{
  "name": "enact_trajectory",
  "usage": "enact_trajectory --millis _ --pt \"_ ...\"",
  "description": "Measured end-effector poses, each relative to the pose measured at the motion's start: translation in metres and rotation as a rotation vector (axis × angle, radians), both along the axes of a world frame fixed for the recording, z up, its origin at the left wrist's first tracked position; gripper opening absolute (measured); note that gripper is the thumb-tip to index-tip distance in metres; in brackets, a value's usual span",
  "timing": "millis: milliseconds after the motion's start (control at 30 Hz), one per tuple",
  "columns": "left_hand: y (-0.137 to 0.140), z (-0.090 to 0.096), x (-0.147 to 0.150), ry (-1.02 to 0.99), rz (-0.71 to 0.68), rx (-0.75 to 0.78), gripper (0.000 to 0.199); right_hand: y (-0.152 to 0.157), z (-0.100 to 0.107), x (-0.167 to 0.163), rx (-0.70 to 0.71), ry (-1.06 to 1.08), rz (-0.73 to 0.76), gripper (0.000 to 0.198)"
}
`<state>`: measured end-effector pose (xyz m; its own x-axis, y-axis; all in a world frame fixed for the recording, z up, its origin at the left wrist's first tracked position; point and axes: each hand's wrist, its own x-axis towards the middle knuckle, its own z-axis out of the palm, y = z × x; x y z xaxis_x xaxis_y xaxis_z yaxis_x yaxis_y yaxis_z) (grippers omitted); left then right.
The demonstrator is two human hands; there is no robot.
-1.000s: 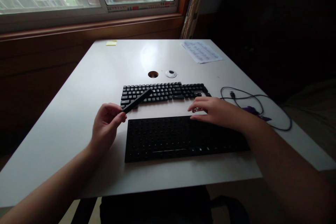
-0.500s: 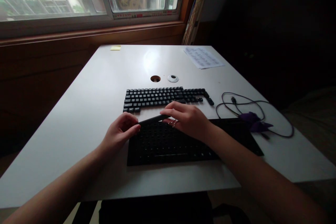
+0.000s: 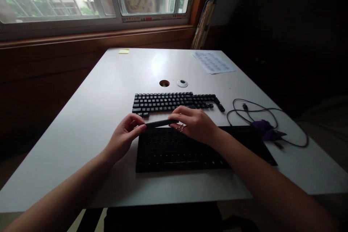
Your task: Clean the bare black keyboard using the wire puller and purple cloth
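Between my two hands is a long black spacebar keycap [image 3: 158, 123], held almost level above a keyboard base. My left hand [image 3: 126, 132] pinches its left end between thumb and fingers. At its right end, the fingers of my right hand [image 3: 193, 123], which wears a ring, are closed on it. Beneath lies the black keyboard base [image 3: 163, 166], bare of keycaps over the part that shows; my right hand and forearm cover some of it. Just behind, rows of loose black keycaps [image 3: 160, 102] are laid out in keyboard order, a few of them hidden by my right hand.
A black cable [image 3: 261, 109] with a purple tie [image 3: 268, 130] lies coiled at the right on the white table [image 3: 89, 116]. Farther back are a round cable hole [image 3: 164, 83], a white ring cover [image 3: 182, 83], printed sheets [image 3: 213, 62] and a yellow note [image 3: 124, 51].
The spacebar keycap has turned from a slant to nearly level, still in both hands. The whole view has shifted slightly; the keyboard base and loose keycaps keep their places on the table.
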<state>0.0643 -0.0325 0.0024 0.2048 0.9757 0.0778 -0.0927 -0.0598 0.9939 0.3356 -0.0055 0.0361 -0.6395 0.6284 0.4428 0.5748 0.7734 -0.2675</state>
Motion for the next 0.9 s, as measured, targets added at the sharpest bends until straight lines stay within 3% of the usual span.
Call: enact_trajectory --millis 600,900 --pt "0.002 0.003 -0.003 -0.106 0.019 -0.12 0.019 -0.003 -0.008 -0.007 -0.027 0.021 -0.015 0.019" --pt "0.005 0.008 -0.007 -0.06 0.124 0.004 0.01 0.013 -0.009 -0.002 -0.089 -0.127 -0.146 0.017"
